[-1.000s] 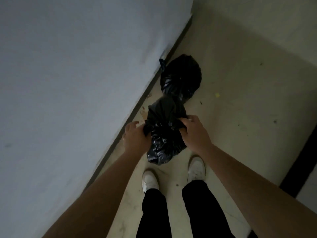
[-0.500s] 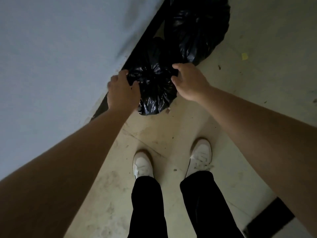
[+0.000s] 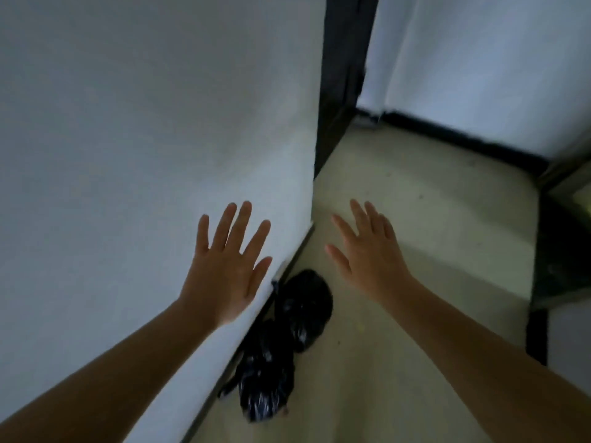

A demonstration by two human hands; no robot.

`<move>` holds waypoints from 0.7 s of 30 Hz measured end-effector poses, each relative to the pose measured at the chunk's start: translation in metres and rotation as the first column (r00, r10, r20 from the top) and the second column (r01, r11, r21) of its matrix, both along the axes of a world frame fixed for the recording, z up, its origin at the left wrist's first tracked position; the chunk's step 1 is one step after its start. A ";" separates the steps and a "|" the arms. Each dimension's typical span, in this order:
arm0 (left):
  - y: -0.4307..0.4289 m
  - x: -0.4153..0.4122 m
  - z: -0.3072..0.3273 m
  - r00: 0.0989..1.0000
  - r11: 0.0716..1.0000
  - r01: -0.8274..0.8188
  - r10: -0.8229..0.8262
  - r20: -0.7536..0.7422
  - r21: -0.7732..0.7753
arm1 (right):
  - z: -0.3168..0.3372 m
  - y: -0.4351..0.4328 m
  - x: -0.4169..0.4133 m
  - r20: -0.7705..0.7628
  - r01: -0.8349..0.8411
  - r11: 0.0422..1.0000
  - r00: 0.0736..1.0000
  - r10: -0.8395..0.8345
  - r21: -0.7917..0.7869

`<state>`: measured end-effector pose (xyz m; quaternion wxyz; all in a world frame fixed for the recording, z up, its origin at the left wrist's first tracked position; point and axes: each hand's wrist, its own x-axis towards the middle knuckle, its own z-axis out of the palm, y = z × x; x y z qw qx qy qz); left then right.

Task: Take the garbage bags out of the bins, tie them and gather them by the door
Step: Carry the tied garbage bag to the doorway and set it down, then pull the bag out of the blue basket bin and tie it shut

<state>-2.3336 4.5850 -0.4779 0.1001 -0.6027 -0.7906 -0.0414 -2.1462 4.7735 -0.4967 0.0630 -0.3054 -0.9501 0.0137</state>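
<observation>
Two tied black garbage bags lie on the pale floor against the foot of the white wall. The nearer bag sits below the farther bag, and the two touch. My left hand is raised above them with fingers spread, in front of the wall. My right hand is also raised and spread, over the bare floor to the right of the bags. Neither hand holds anything.
The white wall fills the left side and ends at a dark door frame. A black skirting runs along the far wall. A dark edge borders the floor on the right.
Both hands have let go of the nearer bag, which now rests on the floor beside the other. The hands have lifted and spread, and the view has tilted up toward the door frame.
</observation>
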 end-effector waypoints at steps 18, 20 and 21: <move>0.069 0.186 0.596 0.943 0.712 0.315 -0.158 -0.294 0.627 | 0.605 -0.031 0.298 -0.474 0.548 0.645 0.824 -0.310 0.532; 0.057 0.221 0.593 0.926 0.657 0.377 -0.256 -0.277 0.652 | 0.605 -0.073 0.339 -0.470 0.612 0.587 0.788 -0.397 0.530; 0.051 0.238 0.589 0.910 0.631 0.413 -0.317 -0.267 0.656 | 0.602 -0.096 0.359 -0.458 0.640 0.559 0.768 -0.448 0.527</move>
